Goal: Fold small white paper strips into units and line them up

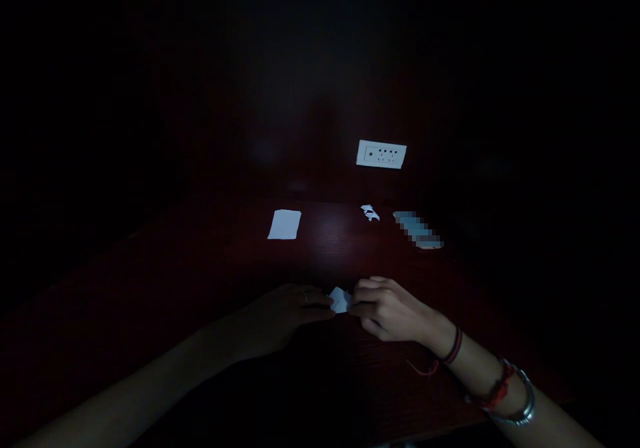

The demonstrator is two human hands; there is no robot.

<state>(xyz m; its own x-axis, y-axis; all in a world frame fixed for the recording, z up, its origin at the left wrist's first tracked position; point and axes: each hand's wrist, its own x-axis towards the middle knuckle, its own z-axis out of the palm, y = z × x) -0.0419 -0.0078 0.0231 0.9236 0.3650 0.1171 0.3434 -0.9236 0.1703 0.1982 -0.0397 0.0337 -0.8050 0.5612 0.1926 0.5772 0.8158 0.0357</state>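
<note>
A small folded piece of white paper (339, 300) lies on the dark reddish table between my two hands. My left hand (295, 308), with a ring on one finger, comes in from the left in shadow and pinches the paper's left edge with its fingertips. From the other side my right hand (387, 309) grips the right edge, its fingers curled in and covering that part of the paper. The wrist on the right wears a dark band, red cords and a silver bangle.
A stack of white paper sheets (285, 225) lies farther back on the table (225, 255). Some small folded paper pieces (371, 213) and a phone (418, 230) with a blurred screen sit at the back right. A white socket plate (381, 154) is on the wall behind; the surroundings are very dark.
</note>
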